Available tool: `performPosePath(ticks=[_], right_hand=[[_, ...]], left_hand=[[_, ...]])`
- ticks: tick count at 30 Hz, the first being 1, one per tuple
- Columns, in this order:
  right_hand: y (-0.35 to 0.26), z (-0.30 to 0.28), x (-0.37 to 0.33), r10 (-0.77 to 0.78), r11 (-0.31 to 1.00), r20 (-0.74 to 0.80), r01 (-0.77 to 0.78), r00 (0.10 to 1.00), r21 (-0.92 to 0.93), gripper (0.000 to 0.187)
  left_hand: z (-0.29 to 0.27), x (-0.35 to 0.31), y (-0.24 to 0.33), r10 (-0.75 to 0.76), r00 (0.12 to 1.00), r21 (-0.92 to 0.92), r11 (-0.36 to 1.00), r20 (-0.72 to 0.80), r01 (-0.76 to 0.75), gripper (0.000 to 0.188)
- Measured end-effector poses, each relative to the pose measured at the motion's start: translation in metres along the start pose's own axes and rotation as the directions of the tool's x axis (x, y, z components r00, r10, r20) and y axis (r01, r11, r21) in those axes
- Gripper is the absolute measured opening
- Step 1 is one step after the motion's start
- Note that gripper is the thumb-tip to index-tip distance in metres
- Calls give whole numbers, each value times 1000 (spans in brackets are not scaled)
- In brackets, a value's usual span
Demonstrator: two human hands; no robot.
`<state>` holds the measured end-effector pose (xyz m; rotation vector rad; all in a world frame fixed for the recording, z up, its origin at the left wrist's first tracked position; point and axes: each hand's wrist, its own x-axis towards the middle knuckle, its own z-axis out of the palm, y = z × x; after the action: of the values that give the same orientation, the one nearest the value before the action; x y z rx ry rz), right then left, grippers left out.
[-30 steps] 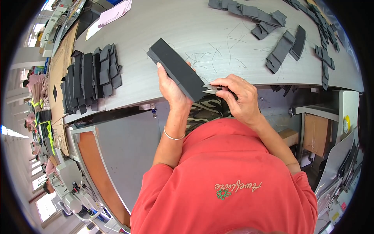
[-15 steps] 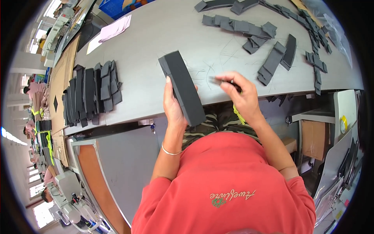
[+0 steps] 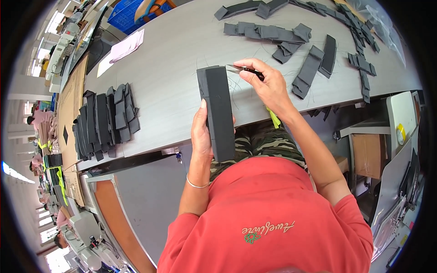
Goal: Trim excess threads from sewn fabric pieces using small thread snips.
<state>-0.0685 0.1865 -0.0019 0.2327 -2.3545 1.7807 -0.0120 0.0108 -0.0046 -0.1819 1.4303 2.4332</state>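
Note:
My left hand (image 3: 200, 132) grips a long black folded fabric strip (image 3: 221, 113) by its left edge, holding it nearly upright above the table's front edge. The fingers behind the strip are mostly hidden. In my right hand (image 3: 274, 88) is a pair of black-handled thread snips (image 3: 251, 73), pinched between thumb and fingers. The blade tips point left, close to the strip's upper right corner. Loose threads stick out around that top end. A neon yellow ribbon (image 3: 273, 117) hangs below my right hand.
A row of dark fabric strips (image 3: 102, 118) lies on the left of the grey table (image 3: 168, 82). More strips (image 3: 268, 32) are scattered at the far right. Pink and white papers (image 3: 127, 46) and a blue crate (image 3: 125, 16) are at the far left. Thread scraps lie mid-table.
The strip has turned more upright in my left hand. My right hand has moved up and left, bringing the snips to the strip's top end.

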Motion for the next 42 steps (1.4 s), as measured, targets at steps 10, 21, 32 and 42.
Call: performPosePath(ticks=[10, 21, 32, 42], right_hand=[[5, -2, 1, -47, 997, -65, 51, 997, 62, 20], [-2, -10, 1, -88, 980, -70, 99, 994, 174, 25], [-4, -19, -8, 177, 829, 231, -271, 957, 489, 21], [0, 21, -43, 411, 628, 160, -406, 898, 664, 12]], left_hand=[[-6, 3, -6, -19, 998, -105, 994, 63, 26, 46], [-12, 3, -4, -65, 977, -123, 988, 201, 91, 43], [-41, 26, 23, 133, 737, -587, 703, 663, 401, 85], [-15, 25, -8, 63, 979, -68, 996, 192, -51, 46]])
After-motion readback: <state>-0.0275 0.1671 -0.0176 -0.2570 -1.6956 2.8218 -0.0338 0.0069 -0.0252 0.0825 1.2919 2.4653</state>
